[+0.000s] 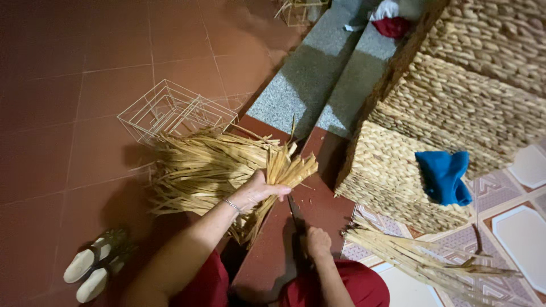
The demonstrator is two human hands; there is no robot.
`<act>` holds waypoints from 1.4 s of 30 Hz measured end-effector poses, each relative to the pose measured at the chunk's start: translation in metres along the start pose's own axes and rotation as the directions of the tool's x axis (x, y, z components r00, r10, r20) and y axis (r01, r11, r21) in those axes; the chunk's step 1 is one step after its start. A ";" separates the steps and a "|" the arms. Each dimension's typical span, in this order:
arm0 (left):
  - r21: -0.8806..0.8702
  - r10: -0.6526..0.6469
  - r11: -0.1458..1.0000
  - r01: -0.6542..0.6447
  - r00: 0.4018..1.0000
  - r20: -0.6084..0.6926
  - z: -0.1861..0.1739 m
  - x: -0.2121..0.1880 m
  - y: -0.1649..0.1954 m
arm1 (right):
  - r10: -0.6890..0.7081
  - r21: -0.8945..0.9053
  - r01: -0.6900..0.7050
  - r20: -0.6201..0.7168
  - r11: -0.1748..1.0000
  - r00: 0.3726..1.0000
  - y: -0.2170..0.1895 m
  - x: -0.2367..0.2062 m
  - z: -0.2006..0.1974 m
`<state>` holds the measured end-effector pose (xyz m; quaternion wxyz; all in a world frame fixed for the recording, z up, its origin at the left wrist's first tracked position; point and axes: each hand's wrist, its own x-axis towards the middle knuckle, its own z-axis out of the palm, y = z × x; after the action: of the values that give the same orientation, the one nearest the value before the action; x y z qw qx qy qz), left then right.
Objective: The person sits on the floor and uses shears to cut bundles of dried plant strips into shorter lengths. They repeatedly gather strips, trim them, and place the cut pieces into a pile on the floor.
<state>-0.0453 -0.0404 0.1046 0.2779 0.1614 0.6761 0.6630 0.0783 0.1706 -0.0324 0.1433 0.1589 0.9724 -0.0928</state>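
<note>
While a bundle of dried straw is gripped by the left hand above the red step, a knife is clasped in the right hand's closed fingers; cuts are best kept clear of fingers. No labels are seen; a woven basket stands right.

White wire frame on red tiles upper left, pale sandals lower left, woven baskets stacked at right, blue cloth draped on them, red and white cloth on grey step at top, loose straw lower right.
</note>
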 end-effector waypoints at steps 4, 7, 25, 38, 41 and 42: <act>-0.079 0.042 0.996 -0.041 0.999 0.019 0.004 -0.006 0.004 | 0.037 -0.037 -0.033 0.114 0.999 0.993 -0.003 -0.004 -0.012; -0.111 0.046 0.993 -0.043 0.999 0.023 0.004 -0.007 0.003 | 0.001 0.096 -0.011 0.102 0.995 0.995 -0.007 -0.017 -0.032; -0.025 -0.157 0.987 0.157 0.988 0.009 0.036 0.004 -0.017 | 0.031 0.804 0.155 -0.168 -0.574 0.985 -0.049 -0.020 -0.096; 0.031 0.094 0.995 -0.098 0.991 0.098 0.043 0.011 -0.068 | 0.079 0.822 0.159 -0.139 -0.547 0.987 -0.061 -0.010 -0.067; -0.001 0.192 0.981 -0.194 0.973 0.125 0.045 0.007 -0.076 | 0.136 0.826 0.146 -0.084 -0.544 0.987 -0.064 -0.017 -0.076; -0.072 0.091 0.994 -0.082 0.987 0.133 0.044 0.007 -0.077 | 0.107 0.818 0.123 -0.076 -0.562 0.991 -0.063 -0.019 -0.078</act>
<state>-0.0136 -0.0058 0.0295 0.2995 0.2260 0.6256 0.6840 0.0547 0.1242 0.0553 -0.1381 0.1979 0.3796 -0.8931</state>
